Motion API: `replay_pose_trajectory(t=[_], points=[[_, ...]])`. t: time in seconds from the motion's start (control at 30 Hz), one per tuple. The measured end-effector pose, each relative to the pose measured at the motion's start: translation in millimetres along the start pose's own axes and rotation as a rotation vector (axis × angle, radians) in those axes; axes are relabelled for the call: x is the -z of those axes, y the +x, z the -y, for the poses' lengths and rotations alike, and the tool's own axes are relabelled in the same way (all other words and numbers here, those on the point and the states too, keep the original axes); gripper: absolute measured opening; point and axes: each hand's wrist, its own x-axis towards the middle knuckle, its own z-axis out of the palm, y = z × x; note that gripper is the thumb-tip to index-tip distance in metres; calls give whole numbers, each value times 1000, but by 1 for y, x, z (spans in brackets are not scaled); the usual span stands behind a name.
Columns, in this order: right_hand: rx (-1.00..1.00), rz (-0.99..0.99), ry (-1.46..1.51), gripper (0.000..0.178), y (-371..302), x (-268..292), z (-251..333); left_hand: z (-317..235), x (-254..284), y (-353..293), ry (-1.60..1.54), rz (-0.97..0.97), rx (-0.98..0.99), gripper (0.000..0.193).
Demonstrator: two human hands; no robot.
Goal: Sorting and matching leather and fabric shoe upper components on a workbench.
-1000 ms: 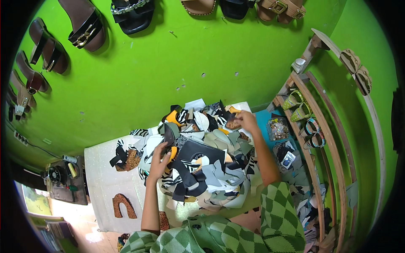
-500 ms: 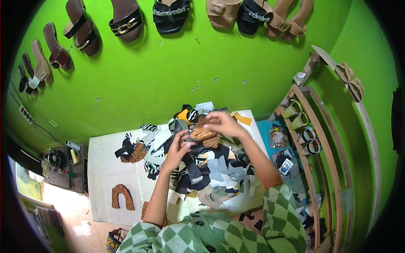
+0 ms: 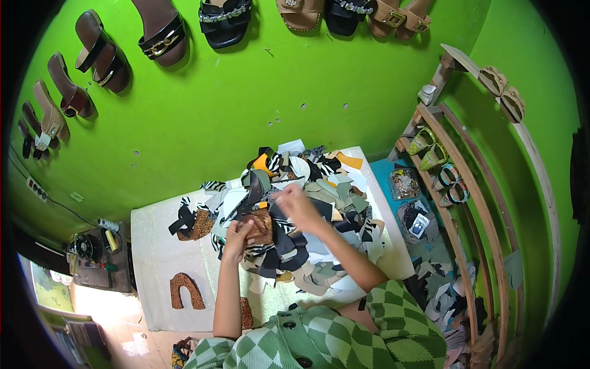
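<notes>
My left hand is closed on the edge of a brown patterned material scrap, which looks like fabric or leather. Just to its right, my right hand hovers over the scrap pile, its fingers blurred by motion. That pile is a loose heap of black, grey, white, beige, orange and zebra-striped cut pieces. On the table's left part lies a spotted brown arch-shaped piece. More spotted scraps rest at the heap's left side, and another spotted piece is partly hidden behind my left forearm.
The pale table stands against a green wall hung with several sandals. To the right, a wooden rack holds more sandals, with a clear box of small bits beside it. A small fan sits at the left.
My hands have moved apart. The brown patterned scrap has shifted left and nearer in my left hand, and my right hand has come off it. The whole view has turned slightly.
</notes>
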Motion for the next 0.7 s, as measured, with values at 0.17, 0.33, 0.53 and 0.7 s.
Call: replay_pose_trajectory(t=[0.17,0.33,0.53,0.7], points=[[-296,-349,-357,19,-1,91,-157,-4,90,40,45,-435,-322,22],[-611,-82,-584,26,-69,94,-276,22,178,60,89,-474,37,67],[-725,-220,-337,27,-91,83,-296,46,64,30,310,-119,74,74],[-753,-247,168,29,-112,143,-288,55,26,47,515,64,-97,61]])
